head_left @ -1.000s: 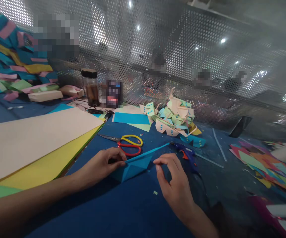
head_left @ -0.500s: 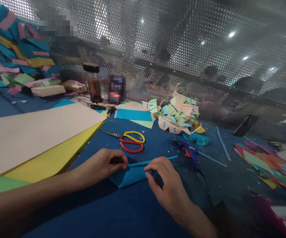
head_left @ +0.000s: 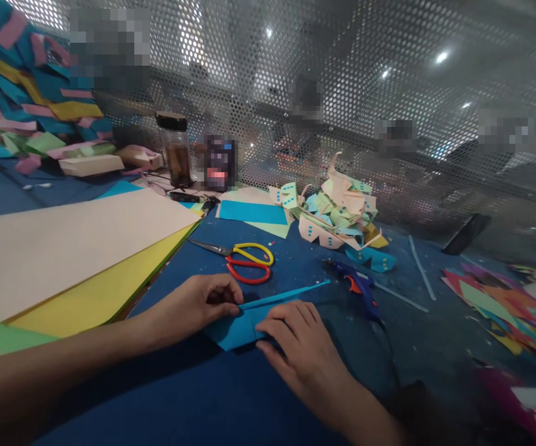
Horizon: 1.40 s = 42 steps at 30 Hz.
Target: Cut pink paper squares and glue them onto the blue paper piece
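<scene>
A folded piece of blue paper [head_left: 235, 331] lies between my hands, with a narrow raised strip along its far edge that runs out to the right. My left hand [head_left: 202, 302] pinches the left part of that strip between thumb and fingers. At the paper's near right side, my right hand [head_left: 307, 356] is closed on it, thumb below and fingers on top. Just beyond the paper are scissors [head_left: 249, 263] with one yellow and one red handle. To the right rests a blue glue gun [head_left: 358, 282] with an orange trigger and a clear glue stick in its back.
Large cream and yellow sheets [head_left: 82, 248] cover the left side. Behind stand a dark-lidded jar [head_left: 175, 152], a phone [head_left: 221, 164] and a heap of folded paper pieces [head_left: 337, 214]. Coloured scraps [head_left: 504, 303] lie at right. A perforated metal screen [head_left: 258, 80] closes the back.
My right hand has slid left and nearer along the paper, from the raised strip down to the near edge, uncovering more of the strip. My left hand keeps its pinch.
</scene>
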{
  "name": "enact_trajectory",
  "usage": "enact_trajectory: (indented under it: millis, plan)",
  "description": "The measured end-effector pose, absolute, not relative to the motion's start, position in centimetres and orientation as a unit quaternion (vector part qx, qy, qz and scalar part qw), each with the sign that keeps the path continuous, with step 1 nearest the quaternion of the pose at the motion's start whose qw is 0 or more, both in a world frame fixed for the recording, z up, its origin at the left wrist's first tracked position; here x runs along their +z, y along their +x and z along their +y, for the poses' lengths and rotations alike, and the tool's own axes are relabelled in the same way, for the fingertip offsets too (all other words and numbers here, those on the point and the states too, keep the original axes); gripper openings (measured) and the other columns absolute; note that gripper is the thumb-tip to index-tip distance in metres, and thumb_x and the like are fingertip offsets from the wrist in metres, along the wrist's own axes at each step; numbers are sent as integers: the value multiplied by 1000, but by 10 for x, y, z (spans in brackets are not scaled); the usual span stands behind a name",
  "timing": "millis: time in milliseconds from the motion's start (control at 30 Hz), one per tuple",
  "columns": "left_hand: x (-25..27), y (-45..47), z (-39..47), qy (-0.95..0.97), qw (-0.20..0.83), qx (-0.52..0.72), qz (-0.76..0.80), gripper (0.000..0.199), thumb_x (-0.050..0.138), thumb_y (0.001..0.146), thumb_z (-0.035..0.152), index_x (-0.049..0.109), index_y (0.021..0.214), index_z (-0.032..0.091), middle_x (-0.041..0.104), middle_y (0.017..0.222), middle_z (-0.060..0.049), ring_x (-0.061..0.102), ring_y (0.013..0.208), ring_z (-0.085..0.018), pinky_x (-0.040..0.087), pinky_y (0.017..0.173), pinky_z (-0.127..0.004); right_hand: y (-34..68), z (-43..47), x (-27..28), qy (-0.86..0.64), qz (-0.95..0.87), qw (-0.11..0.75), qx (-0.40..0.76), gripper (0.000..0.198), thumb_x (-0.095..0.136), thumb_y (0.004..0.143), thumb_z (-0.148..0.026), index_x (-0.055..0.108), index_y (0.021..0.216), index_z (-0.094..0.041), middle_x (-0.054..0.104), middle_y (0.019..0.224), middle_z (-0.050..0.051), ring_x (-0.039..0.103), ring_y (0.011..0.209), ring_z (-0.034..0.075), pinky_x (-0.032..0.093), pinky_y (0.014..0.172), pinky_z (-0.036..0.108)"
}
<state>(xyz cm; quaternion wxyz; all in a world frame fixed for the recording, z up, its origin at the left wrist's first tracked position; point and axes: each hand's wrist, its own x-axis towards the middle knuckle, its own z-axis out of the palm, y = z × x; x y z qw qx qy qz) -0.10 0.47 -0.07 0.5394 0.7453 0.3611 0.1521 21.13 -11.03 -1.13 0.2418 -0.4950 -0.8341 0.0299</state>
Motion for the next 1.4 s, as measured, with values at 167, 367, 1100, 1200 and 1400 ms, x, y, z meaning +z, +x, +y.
enact_trajectory:
  millis: [167,367,1100,1200,1400]
  plan:
    - [2,0,4,764,512,144,366,9,62,83,29,64,86,20,62,75,3,55,68,-12,41,60,-21,211,-108,-13,-491,-842,223,17,11,50,98,-24,58,105,-21,60,99,4,50,91,20,35,80,37]
    - [3,-1,0,821,433,137,346,9,56,86,20,65,86,21,65,80,2,59,72,-13,43,63,-22,210,-106,-15,-495,-847,188,37,10,50,98,-22,60,99,-20,61,95,3,50,89,20,36,80,36]
    - [-15,-5,-15,969,134,173,117,30,42,88,3,64,102,17,62,95,-7,57,87,-20,50,78,-31,205,-109,-19,-519,-827,205,70,9,50,97,-22,59,94,-21,62,91,2,53,87,19,37,77,35]
    - [-14,-5,-17,968,137,168,125,28,42,89,5,65,101,17,62,96,-7,56,87,-19,49,78,-32,204,-108,-19,-526,-819,217,65,10,51,97,-23,59,91,-22,62,89,1,53,85,19,38,77,34]
    - [-14,-5,-17,969,129,166,127,24,43,92,9,65,98,17,62,95,-7,56,87,-19,49,79,-32,202,-107,-19,-559,-788,241,89,8,54,93,-18,57,85,-21,60,85,0,53,82,18,39,75,33]
